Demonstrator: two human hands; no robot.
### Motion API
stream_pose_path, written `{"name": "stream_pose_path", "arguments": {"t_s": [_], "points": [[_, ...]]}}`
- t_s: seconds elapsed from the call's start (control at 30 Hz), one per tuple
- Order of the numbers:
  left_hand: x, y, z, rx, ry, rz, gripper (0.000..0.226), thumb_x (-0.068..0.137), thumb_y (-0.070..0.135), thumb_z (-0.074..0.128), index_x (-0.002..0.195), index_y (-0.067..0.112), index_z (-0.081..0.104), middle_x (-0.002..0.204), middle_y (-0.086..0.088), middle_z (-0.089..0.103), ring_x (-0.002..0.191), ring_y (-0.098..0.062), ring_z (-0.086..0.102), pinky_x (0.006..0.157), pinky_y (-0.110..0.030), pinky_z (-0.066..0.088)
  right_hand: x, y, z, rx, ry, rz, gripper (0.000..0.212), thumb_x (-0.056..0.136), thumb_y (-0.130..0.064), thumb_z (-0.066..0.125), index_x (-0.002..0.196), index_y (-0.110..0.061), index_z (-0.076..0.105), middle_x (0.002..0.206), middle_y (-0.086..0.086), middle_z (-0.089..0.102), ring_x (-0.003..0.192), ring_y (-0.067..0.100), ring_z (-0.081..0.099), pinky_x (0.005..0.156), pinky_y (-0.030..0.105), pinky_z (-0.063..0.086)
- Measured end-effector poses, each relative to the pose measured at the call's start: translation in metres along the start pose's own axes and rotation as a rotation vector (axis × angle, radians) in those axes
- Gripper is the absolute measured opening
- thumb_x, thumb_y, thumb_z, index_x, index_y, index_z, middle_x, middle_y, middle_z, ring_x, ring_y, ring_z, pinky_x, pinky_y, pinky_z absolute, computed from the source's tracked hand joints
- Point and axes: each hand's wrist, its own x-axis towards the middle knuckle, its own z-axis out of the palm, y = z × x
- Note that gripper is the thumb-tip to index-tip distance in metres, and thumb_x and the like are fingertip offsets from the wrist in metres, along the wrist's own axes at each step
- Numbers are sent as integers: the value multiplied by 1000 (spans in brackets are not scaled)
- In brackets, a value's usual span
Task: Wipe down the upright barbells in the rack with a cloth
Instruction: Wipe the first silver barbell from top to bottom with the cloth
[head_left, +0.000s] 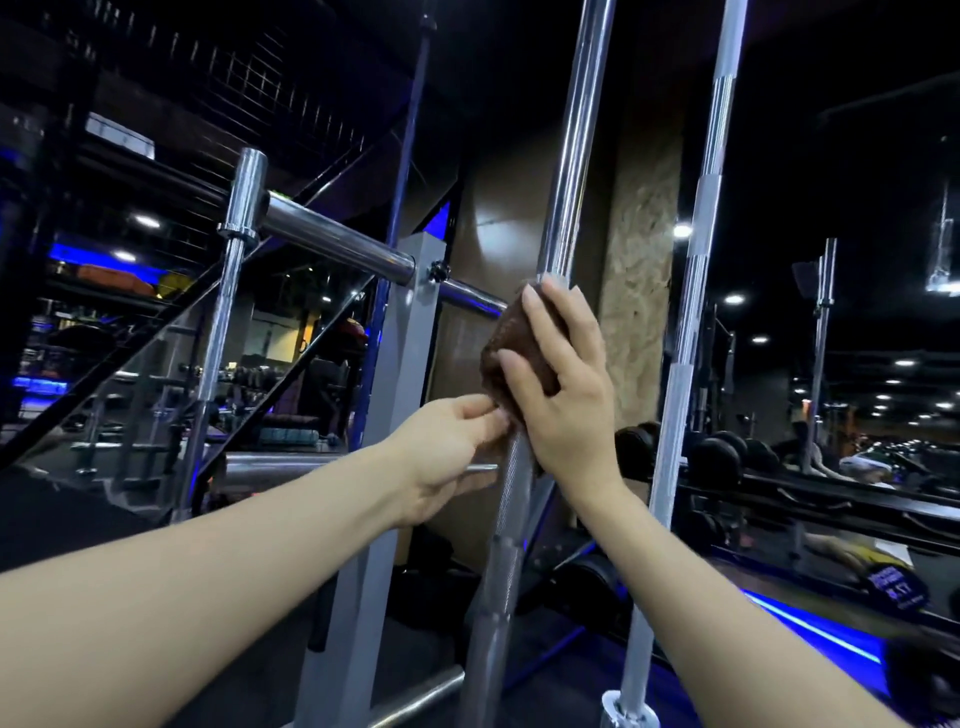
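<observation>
**Cloth wrapped on the middle bar, mid-wipe**

Seen from the head camera: brown cloth (519, 358) folded round the middle bar (566, 171), just right of centre, at the join between the smooth upper shaft and the knurled stretch below. Held there by the right hand (558, 395), palm flat against the cloth, fingers curled over it toward 10 o'clock, thumb side hidden behind the bar. Clamped that way, probably, to keep fabric pressed all round the steel during a slide along it.

Left hand (449, 449) at 8 o'clock of the cloth, fingertips pinching its lower edge, touching the right hand's fingers. Likely there to tuck a loose corner or tighten the wrap before a stroke; exact contact point blurred.

Second bar (691, 291) upright at 3 o'clock, well apart from both hands, untouched by the cloth. Third bar (228, 312) at 9 o'clock, shorter in view, collar near its top. Grey rack post (405, 364) between that bar and the hands, with a chrome peg (332, 239) jutting toward 10 o'clock.

Judged as part-way through: one bar under the cloth, at least two more standing in the rack.
</observation>
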Motion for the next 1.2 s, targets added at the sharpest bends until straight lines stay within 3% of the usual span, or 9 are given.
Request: {"name": "stream_pose_path", "arguments": {"t_s": [0.17,0.27,0.47,0.6,0.73,0.83,0.93,1.03,1.2], "points": [[-14,-13,-4,9,-37,-18,27,96,15,51,120,25,60,120,1,66,122,-22,55,102,-42,44,12,1,-13,-51,-85,-22,42,92,-18,57,131,-2,55,144,16,41,137,30,36,116,25,23],[-17,-11,-4,9,-40,-23,27,94,10,52,106,32,63,121,3,66,119,-20,58,100,-41,46,62,2,-11,-69,-21,73,43,93,-17,58,134,-4,53,146,14,39,136,23,34,110,8,16],[-26,-18,-7,-39,-24,-11,34,95,5,50,124,22,58,122,0,64,113,-15,60,89,-32,50,0,-7,-4,-37,3,45,51,89,-14,63,137,-3,48,144,12,39,136,22,34,115,21,23],[-34,-29,-7,-38,-16,-39,37,95,7,50,130,21,54,123,4,63,112,-13,57,95,-34,46,-40,-14,-6,-9,-19,92,50,87,-9,65,135,-2,50,144,13,35,134,18,32,112,12,19],[-37,-30,-6,-51,-5,-44,35,95,7,50,125,25,56,123,6,63,108,-12,59,100,-39,45,-8,-12,-10,-77,-34,67,45,90,-12,62,133,-3,52,143,21,36,134,28,36,111,9,19],[-36,-33,-6,-32,-25,-30,33,96,6,50,111,33,61,116,10,66,113,-13,60,104,-43,43,16,-11,-7,-81,55,105,47,92,-17,59,137,-5,49,143,17,39,132,19,34,103,-1,14],[-34,-42,-7,14,-39,1,38,95,7,51,120,35,59,109,14,66,106,-10,61,102,-40,44,3,-10,-5,-64,95,96,51,92,-15,60,139,-2,45,142,17,39,129,4,28,105,1,15],[-34,-50,-6,80,-21,35,52,93,8,56,137,33,46,123,10,60,111,-20,61,96,-39,47,-36,-12,-3,-58,73,78,54,90,-14,61,138,3,43,141,23,37,132,11,28,112,11,16],[-37,-58,-1,164,43,60,72,85,2,66,142,35,38,120,6,56,92,-18,63,95,-50,49,-46,-20,-3,-65,21,149,53,91,-22,56,138,0,44,142,26,34,133,23,34,111,8,16]]}}
